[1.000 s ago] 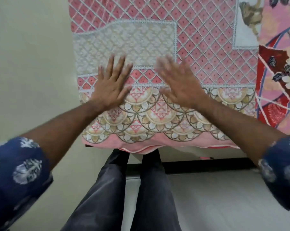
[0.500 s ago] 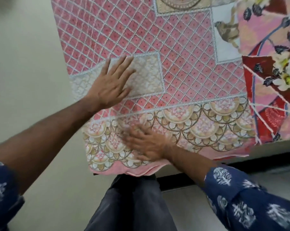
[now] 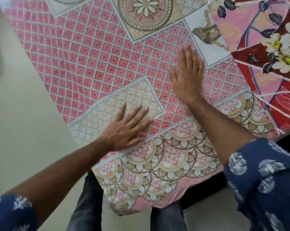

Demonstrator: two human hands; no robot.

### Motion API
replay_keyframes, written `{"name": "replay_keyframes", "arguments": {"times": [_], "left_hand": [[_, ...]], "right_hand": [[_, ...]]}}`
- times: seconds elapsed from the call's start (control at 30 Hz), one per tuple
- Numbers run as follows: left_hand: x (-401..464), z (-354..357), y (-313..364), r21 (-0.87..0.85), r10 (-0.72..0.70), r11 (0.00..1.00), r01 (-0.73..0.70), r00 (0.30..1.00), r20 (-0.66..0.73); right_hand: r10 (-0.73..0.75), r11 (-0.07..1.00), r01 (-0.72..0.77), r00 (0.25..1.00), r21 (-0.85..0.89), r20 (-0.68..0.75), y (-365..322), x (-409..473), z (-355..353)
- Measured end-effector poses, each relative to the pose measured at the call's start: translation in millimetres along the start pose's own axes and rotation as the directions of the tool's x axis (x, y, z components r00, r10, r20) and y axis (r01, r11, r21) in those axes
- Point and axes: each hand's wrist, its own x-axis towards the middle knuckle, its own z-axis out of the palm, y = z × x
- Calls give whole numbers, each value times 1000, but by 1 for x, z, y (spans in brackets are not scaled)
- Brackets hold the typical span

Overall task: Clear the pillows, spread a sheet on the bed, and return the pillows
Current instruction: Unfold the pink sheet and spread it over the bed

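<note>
A pink sheet (image 3: 94,60) with a white lattice, cream panels and a scalloped border lies spread over the bed's corner, its hem hanging over the near edge. My left hand (image 3: 126,129) lies flat, fingers apart, on a cream panel near the border. My right hand (image 3: 187,77) rests flat on the pink lattice farther in, fingers stretched forward. Neither hand holds anything. No pillows are in view.
A red and pink floral cloth (image 3: 270,67) covers the bed to the right of the sheet. A pale wall (image 3: 19,124) runs along the bed's left side. The dark bed frame (image 3: 206,192) and light floor (image 3: 212,219) show below, with my legs against the bed.
My right hand has slid from the scalloped border up and right onto the lattice. My left hand has shifted toward the border. The view has tilted.
</note>
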Motion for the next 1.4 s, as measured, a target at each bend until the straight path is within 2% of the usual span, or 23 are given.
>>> {"name": "replay_keyframes", "arguments": {"times": [0.1, 0.23, 0.3, 0.37, 0.53, 0.57, 0.6, 0.63, 0.67, 0.7, 0.77, 0.8, 0.87, 0.9, 0.97, 1.03, 1.07, 1.13, 1.2, 1.27, 1.3, 1.33, 1.4], "left_hand": [[2, -8, -57, -8, 74, 997, -75, 993, -95], [33, -39, -170, -21, -36, 999, 31, 956, -292], [39, -57, -217, -24, -75, 997, 72, 970, -231], [39, -60, -247, 30, -16, 999, 21, 989, -144], [51, -64, -276, 88, 95, 992, -87, 991, -94], [54, -65, -279, 87, 88, 993, -80, 992, -88], [56, -66, -282, 83, 84, 994, -77, 993, -84], [58, -64, -283, 82, 87, 993, -81, 993, -79], [59, -63, -283, 83, 93, 993, -87, 993, -72], [59, -63, -282, 89, 93, 992, -88, 994, -58], [59, -65, -280, 100, 76, 992, -74, 997, -22], [60, -67, -280, 102, 68, 992, -68, 998, 3], [61, -73, -282, 75, 66, 995, -70, 996, 65], [62, -76, -283, 59, 74, 995, -79, 993, 91], [62, -86, -290, 85, 112, 989, -123, 986, 121], [63, -99, -306, 121, 110, 984, -128, 983, 144], [64, -105, -317, 119, 83, 988, -102, 984, 156], [66, -119, -345, 125, 14, 992, -36, 984, 179], [69, -132, -377, 149, -22, 989, -9, 978, 207], [72, -143, -403, 147, -39, 989, 4, 970, 238], [73, -147, -415, 139, -50, 990, 17, 969, 241], [74, -149, -427, 135, -64, 990, 33, 970, 234], [74, -151, -449, 111, -96, 991, 74, 973, 208]], "right_hand": [[23, 998, -23, 1000, -55, 14, -44, -2, 12], [-253, 964, 258, 965, -69, 65, -107, -38, 25], [-397, 915, 401, 915, -52, 70, -147, -62, 33], [-485, 870, 491, 868, -40, 104, -177, -77, 38], [-571, 810, 587, 795, -23, 205, -174, -61, 27], [-517, 847, 532, 831, -19, 202, -162, -53, 22], [-380, 921, 389, 909, -19, 173, -147, -47, 20], [-151, 988, 154, 982, -21, 113, -129, -43, 20], [123, 992, -123, 992, -16, 36, -112, -41, 21], [372, 928, -372, 928, 3, -28, -98, -41, 24], [661, 749, -657, 749, 85, -47, -83, -41, 29], [719, 692, -711, 694, 125, -29, -85, -39, 30], [744, 663, -733, 668, 150, -27, -109, -30, 27], [708, 703, -699, 705, 136, -37, -127, -26, 27], [525, 850, -522, 851, 67, -26, -171, -27, 28], [228, 973, -228, 974, 18, 0, -225, -33, 31], [69, 998, -69, 997, 2, 16, -252, -38, 33], [-219, 975, 221, 973, -20, 76, -289, -45, 38], [-471, 875, 482, 868, -44, 157, -308, -45, 44], [-640, 762, 647, 749, 22, 170, -312, -33, 39], [-650, 759, 646, 745, 77, 153, -310, -21, 26], [-591, 805, 577, 800, 136, 102, -306, -4, 11], [-210, 948, 220, 975, 229, -71, -279, 40, -14]]}}
